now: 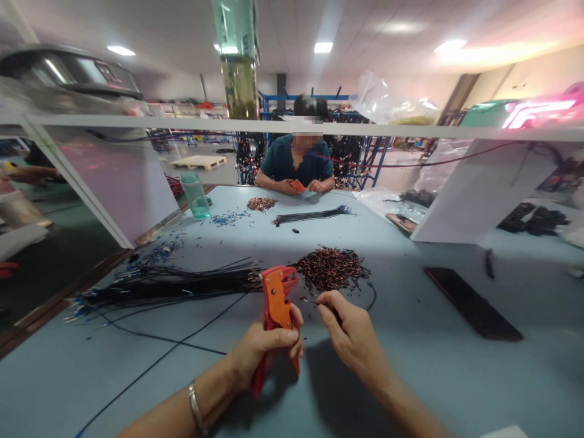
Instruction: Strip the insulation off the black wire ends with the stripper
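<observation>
My left hand (269, 340) is closed around the handles of a red and orange wire stripper (277, 298), held upright with its jaws at the top. Just right of the jaws, my right hand (349, 325) pinches a thin black wire (311, 302), whose short end points toward the tool. The wire's blue-tipped other part (373, 295) curves out beyond my fingers. Behind both hands lies a pile of small black and copper-coloured pieces (333, 267). A long bundle of black wires (182, 285) stretches left from the stripper, with a few loose wires in front of it.
A dark phone-like slab (472, 303) lies on the table (456, 383) to the right. Opposite, a person (298, 159) holds an orange tool near another copper pile (261, 204) and wire bundle (314, 215). A green bottle (195, 196) stands at the left; a white shelf (365, 128) spans above.
</observation>
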`<state>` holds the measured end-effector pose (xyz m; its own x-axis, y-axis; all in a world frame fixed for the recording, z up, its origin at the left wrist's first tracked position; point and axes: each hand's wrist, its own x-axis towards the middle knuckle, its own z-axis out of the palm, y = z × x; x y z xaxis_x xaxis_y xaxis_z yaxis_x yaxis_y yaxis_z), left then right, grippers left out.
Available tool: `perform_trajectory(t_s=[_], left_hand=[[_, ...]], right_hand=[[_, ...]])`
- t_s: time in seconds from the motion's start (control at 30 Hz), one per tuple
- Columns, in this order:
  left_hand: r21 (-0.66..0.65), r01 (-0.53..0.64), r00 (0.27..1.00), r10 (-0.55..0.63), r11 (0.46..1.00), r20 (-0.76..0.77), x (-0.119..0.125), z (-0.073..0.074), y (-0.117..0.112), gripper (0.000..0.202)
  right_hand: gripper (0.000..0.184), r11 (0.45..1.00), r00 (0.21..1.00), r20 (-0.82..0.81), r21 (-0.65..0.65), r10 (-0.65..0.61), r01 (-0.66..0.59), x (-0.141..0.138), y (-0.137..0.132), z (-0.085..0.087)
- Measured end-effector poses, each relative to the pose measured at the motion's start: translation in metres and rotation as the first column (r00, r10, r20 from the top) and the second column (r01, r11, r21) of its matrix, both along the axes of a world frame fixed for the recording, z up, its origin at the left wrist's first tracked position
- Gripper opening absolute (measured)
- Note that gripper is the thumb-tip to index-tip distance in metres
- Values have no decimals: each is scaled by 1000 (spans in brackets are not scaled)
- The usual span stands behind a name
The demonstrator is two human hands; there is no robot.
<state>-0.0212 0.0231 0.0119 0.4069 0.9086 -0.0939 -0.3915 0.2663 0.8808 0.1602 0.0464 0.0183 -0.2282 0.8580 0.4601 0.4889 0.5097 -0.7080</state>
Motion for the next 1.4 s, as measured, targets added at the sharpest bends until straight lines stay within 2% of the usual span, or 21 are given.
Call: perform_trajectory(t_s=[0.1,0.17,0.23,0.33,0.4,0.47,0.63,0.87,1.17,1.4], left_hand=[[160,-32,985,58,987,-162,-3,1,-1,30],[309,-45,942,143,950,-303,-5,0,-1,26],[491,-46,856,288,870,-428,-6,-1,-1,18],[722,43,714,484,691,-506,-5,-2,-1,9],[797,125,663,548,590,-510,-4,-3,-1,9],[829,166,629,590,534,-506,-2,-4,-1,13],[847,196,561,652,494,-510,-1,-7,-2,18],[857,256,481,710,447,-514,2,-5,-4,14],[840,252,474,696,480,-540,1,-5,-4,12],[841,255,464,703,477,-539,1,-5,-4,7]], right_hand=[[21,991,998,-50,-125,44,-49,-1,-1,2],[24,975,994,-89,-208,57,-74,-1,-2,3],[25,960,992,-120,-269,49,-80,-2,-4,3],[26,945,984,-175,-315,38,-93,-5,-6,3],[26,926,965,-253,-343,71,-158,-6,-7,3],[26,897,930,-350,-365,116,-250,-8,-8,2],[23,842,854,-500,-392,144,-372,-10,-11,4],[18,834,856,-487,-389,174,-391,-8,-11,-1],[15,828,878,-441,-411,187,-383,-8,-12,0],[16,844,874,-442,-374,202,-384,-11,-13,4]])
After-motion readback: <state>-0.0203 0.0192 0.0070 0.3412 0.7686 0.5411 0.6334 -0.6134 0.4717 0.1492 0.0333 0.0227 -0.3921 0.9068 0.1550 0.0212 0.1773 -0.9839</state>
